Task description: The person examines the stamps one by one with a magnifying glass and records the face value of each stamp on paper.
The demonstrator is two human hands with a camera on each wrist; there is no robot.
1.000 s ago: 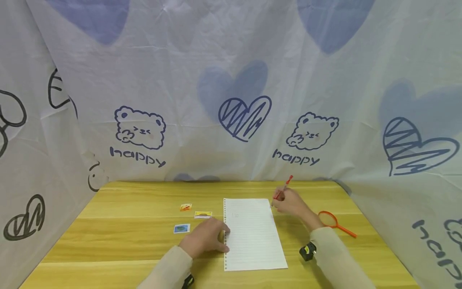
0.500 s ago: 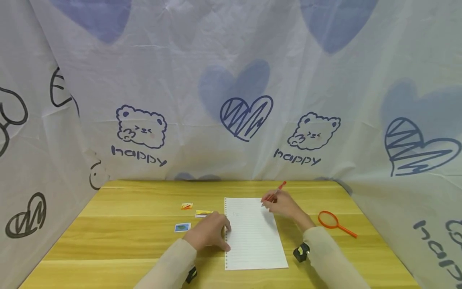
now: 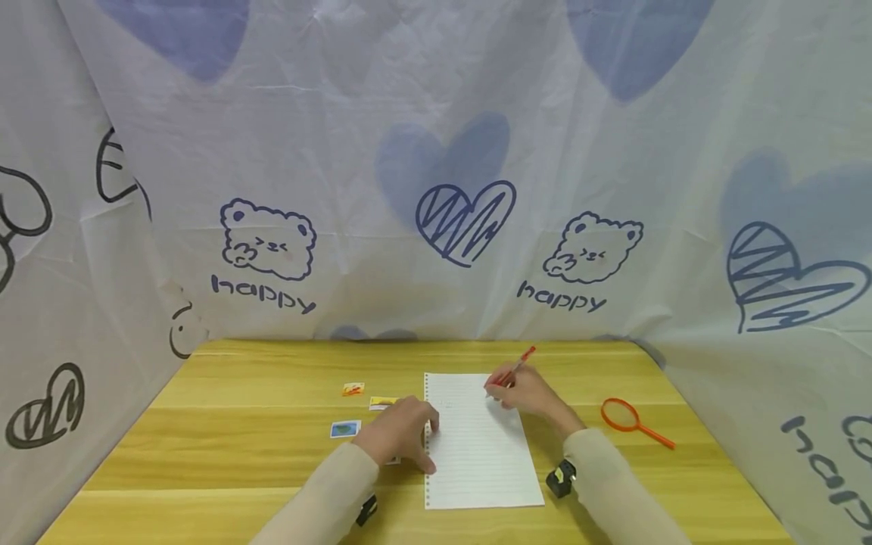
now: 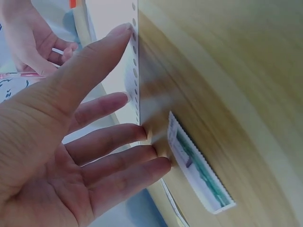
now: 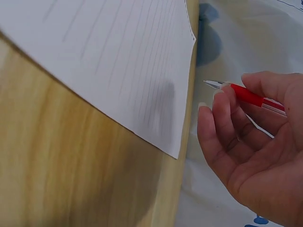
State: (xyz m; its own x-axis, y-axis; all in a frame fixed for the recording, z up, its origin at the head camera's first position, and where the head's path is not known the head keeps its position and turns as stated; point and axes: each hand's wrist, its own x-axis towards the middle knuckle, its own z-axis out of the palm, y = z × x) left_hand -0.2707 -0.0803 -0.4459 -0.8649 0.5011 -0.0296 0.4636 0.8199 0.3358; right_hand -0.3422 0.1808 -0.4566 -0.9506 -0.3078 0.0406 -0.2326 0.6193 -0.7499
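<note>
A white sheet of lined paper (image 3: 477, 462), punched with holes along its left side, lies on the wooden table. My left hand (image 3: 398, 429) rests at that holed edge, thumb and fingertips on or beside it, fingers loosely spread. In my right hand (image 3: 527, 393), thumb and fingers pinch a red pen (image 5: 248, 97), its tip pointing left over the upper right of the sheet. Whether the tip touches the paper I cannot tell. Faint small writing (image 3: 446, 404) shows near the sheet's top left. Close by my left fingers lies a stamp (image 4: 196, 165) with a green picture.
Left of the paper lie a blue stamp (image 3: 345, 429), a yellow one (image 3: 383, 403) partly behind my left hand, and a small orange-and-yellow one (image 3: 353, 389). An orange magnifying glass (image 3: 637, 425) lies to the right. A white printed curtain (image 3: 381, 303) hangs behind the table (image 3: 225, 454).
My right hand has moved left with the pen, from the sheet's right edge to over its upper part. My left hand has shifted slightly right and up; a stamp now shows below it.
</note>
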